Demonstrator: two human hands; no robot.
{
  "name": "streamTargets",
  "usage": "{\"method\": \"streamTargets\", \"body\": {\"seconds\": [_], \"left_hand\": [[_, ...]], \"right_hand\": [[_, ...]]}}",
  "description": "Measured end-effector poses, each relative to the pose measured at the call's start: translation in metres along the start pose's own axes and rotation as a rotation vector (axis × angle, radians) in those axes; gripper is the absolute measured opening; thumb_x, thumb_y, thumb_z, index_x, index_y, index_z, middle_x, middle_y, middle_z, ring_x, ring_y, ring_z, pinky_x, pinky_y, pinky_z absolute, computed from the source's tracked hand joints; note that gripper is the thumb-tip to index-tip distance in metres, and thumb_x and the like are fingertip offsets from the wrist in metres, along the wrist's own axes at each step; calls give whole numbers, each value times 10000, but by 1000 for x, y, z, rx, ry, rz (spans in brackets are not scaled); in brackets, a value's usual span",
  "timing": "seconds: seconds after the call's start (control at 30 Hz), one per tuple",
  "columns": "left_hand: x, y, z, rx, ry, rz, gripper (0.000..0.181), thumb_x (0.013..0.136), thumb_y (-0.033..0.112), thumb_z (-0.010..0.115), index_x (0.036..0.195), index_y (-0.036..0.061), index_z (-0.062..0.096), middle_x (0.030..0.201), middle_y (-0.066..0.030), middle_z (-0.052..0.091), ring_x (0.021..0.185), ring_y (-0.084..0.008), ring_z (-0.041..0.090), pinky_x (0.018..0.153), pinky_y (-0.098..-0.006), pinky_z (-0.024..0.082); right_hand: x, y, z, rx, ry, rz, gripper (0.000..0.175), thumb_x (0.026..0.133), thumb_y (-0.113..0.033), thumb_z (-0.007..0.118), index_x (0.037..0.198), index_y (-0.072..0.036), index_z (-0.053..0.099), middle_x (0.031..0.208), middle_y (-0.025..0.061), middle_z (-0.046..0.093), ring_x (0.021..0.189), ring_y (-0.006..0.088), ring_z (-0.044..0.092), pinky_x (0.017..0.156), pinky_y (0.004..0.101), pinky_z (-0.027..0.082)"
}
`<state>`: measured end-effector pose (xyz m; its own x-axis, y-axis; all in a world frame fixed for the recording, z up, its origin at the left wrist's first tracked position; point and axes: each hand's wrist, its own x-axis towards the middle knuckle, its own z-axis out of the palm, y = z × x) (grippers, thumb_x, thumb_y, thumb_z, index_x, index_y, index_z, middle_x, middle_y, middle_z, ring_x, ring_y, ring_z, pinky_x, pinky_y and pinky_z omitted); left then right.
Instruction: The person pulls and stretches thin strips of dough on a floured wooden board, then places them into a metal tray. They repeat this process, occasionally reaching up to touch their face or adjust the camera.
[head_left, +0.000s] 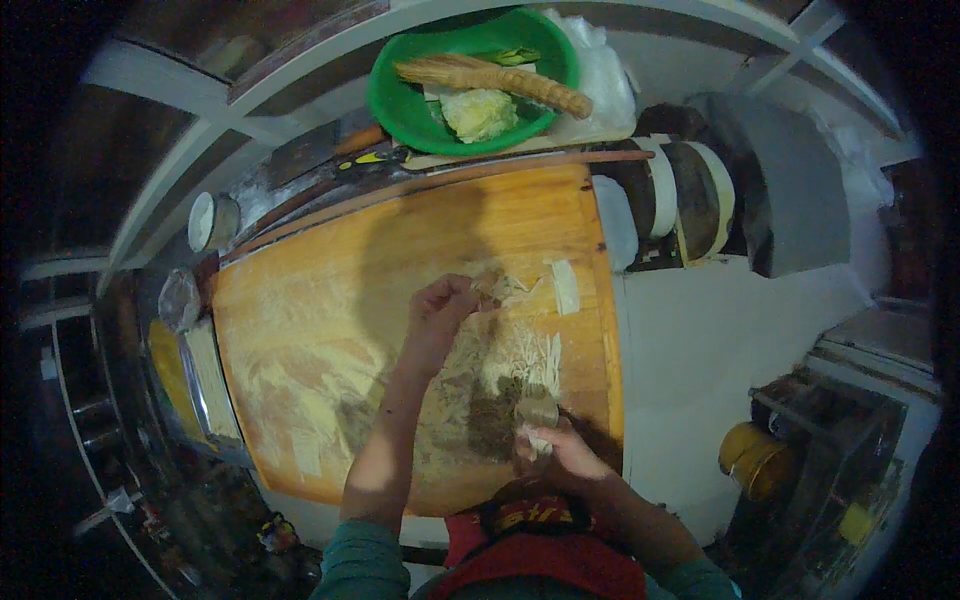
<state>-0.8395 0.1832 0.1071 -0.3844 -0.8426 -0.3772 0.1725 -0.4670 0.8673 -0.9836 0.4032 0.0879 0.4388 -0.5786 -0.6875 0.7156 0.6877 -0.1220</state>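
Note:
A wooden board (300, 300) dusted with flour lies before me. My left hand (448, 296) is above its middle, fingers pinched at a few thin strands that look like dough noodles (525, 285). Near the board's front right edge, my right hand (559, 446) grips a bundle of pale noodle strands (536, 416), partly hidden by the fingers. Loose cut noodles (544, 360) lie on the board just beyond that hand. A flat strip of dough (565, 287) rests close to the right edge, apart from both hands.
Behind the board, a long thin wooden rod (450, 176) lies along the edge. A green basin (382, 105) holds a straw whisk broom (495, 79) and a cabbage (480, 116). A round container (214, 221) stands at the back left; a white plastic lid or tray (617, 225) is at the right.

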Motion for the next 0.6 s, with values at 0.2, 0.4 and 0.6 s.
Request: {"method": "streamTargets", "body": {"seconds": [0.2, 0.4, 0.6], "left_hand": [[-26, 40, -14, 49, 20, 52, 111, 897, 88, 535, 905, -5, 595, 842, -72, 639, 832, -164, 618, 820, -315, 473], [-28, 40, -23, 6, 21, 24, 275, 914, 189, 552, 1101, -13, 570, 917, -124, 655, 835, -221, 634, 810, -372, 492], [-28, 39, -28, -140, -39, -136, 491, 933, 220, 538, 1317, -62, 419, 1008, -170, 654, 846, -213, 640, 798, -341, 502]], "right_hand": [[-8, -13, 24, 74, 4, -50, 176, 864, -187, 572, 964, -46, 536, 766, 53, 514, 694, 219, 519, 670, 359, 434], [-9, -13, 30, 33, 59, -78, 183, 841, -159, 576, 963, -35, 520, 777, 60, 509, 686, 210, 507, 641, 366, 424], [-5, -8, 25, 43, -7, -113, 189, 860, -190, 537, 964, -33, 522, 769, 72, 515, 687, 218, 508, 671, 372, 425]]}}
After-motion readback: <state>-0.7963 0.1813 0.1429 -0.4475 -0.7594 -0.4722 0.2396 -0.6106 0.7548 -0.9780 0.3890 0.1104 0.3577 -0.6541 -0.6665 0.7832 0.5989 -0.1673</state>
